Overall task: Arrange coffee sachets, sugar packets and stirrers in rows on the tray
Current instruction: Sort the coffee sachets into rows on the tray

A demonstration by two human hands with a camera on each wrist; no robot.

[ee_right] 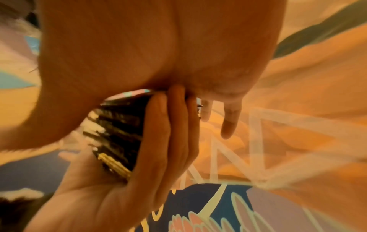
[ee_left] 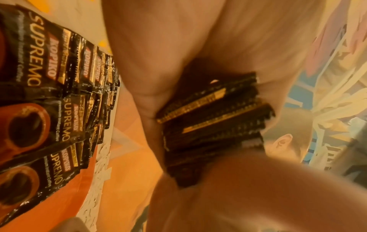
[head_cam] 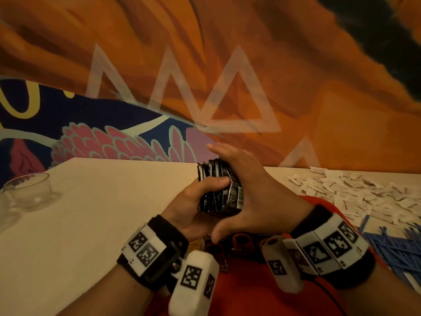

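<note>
- Right now the left hand (head_cam: 193, 206) grips a stack of black sachets (head_cam: 218, 190) held upright above the surface (head_cam: 102, 213), thumb across the near face and fingers wrapped round the far side.
- Its fingers (ee_right: 158, 133) show in the right wrist view, curled over the stack's edge.
- The right hand (head_cam: 250, 190) lies flat against the right side of the stack, fingers straight and pointing away, thumb spread below; it presses rather than grips.
- More sachets (ee_left: 49, 102) lie in overlapping rows on the red tray (ee_left: 65, 196), seen in the left wrist view; their labels read "Kopiko Supremo".
- The tray (head_cam: 262, 293) sits at the near edge of the surface, under the wrists.
- White sugar packets (head_cam: 355, 195) lie in a loose heap on the surface to the right.
- Blue stirrers (head_cam: 396, 249) lie in a pile just in front of the packets, at the right edge.
- A glass bowl (head_cam: 28, 190) stands far left, well apart from the hands.
</note>
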